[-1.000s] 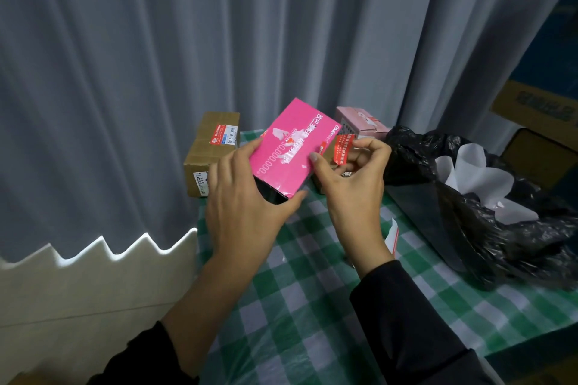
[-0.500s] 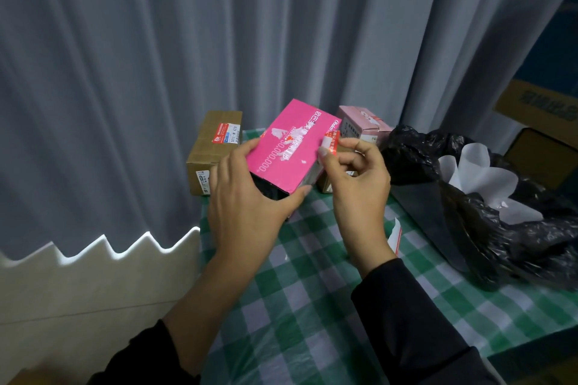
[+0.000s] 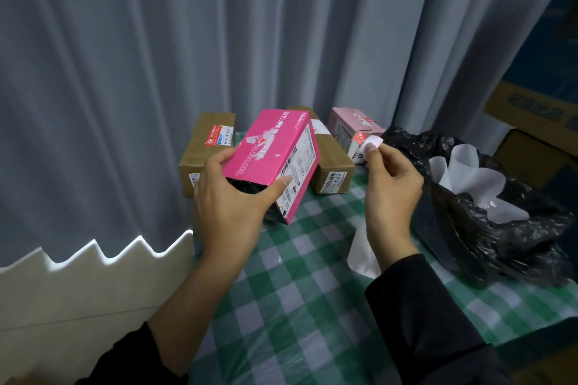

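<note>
Two brown boxes [image 3: 207, 147] [image 3: 332, 167] on the table [image 3: 281, 306], two pink boxes [image 3: 275, 150] [image 3: 347, 122], one bag [image 3: 500, 244].

- The left hand [image 3: 231, 197] grips the pink box [image 3: 272, 162], tilted above the table [image 3: 297, 306] and blocking the way to the left carton [image 3: 206, 147].
- An open gap runs between that box and the right hand [image 3: 391, 184], which pinches a label [image 3: 373, 142].
- The middle carton [image 3: 331, 162] and the pale box [image 3: 350, 125] close the back, with the curtain [image 3: 219, 40] behind them.
- The black bag [image 3: 500, 222], just beside the right hand, walls off the right.
- A paper [image 3: 359, 253] lies under the right wrist.
- There is free room over the near cloth.
</note>
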